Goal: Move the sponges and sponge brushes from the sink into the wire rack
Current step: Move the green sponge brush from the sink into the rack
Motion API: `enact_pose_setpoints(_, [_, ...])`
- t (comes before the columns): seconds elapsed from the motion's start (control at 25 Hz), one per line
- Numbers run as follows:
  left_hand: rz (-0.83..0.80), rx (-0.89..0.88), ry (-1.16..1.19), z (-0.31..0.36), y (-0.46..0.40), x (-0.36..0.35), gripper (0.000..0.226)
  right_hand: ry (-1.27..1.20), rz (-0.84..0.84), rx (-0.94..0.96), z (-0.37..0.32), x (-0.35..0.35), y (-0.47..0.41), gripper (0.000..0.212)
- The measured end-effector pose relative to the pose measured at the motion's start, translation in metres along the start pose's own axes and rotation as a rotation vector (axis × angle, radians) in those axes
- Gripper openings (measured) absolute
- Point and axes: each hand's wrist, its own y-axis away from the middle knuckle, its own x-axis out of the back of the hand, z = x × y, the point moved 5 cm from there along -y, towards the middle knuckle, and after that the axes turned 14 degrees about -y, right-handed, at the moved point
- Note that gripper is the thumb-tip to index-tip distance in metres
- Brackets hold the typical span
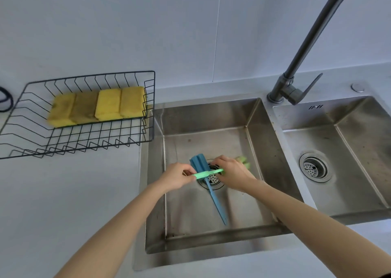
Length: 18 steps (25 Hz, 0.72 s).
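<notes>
Both hands are down in the left sink basin [260, 142]. A green sponge brush [208, 173] is held level above the drain. My left hand [177, 177] pinches the end of its handle, and my right hand [232, 175] grips it near the green sponge head, which peeks out blurred behind the fingers. A blue sponge brush [211, 187] lies on the basin floor under them, its ribbed head at the drain's left edge and its handle running toward me. The black wire rack [84, 138] on the counter at left holds several yellow sponges [99, 106] in a row.
A dark grey faucet [296, 83] rises between the two basins and arches off to the upper right. The right basin [347, 150] has a round drain strainer. A dark cord [5, 100] lies at the far left edge. A grey wall runs behind the counter.
</notes>
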Motion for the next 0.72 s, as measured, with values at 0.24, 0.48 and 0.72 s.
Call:
enact_pose_setpoints(0.24, [0.138, -0.047, -0.063, 0.018, 0.015, 0.038, 0.025, -0.134, 0.100, 0.041, -0.043, 0.010, 0.007, 0.026])
enact_pose_setpoints(0.48, [0.253, -0.113, -0.067, 0.027, 0.032, 0.073, 0.023, -0.196, 0.139, 0.003, -0.055, 0.030, 0.017, 0.022])
enact_pose_setpoints(0.72, [0.228, -0.112, 0.002, 0.019, 0.047, 0.078, 0.035, -0.527, 0.305, -0.046, -0.055, 0.065, 0.023, 0.021])
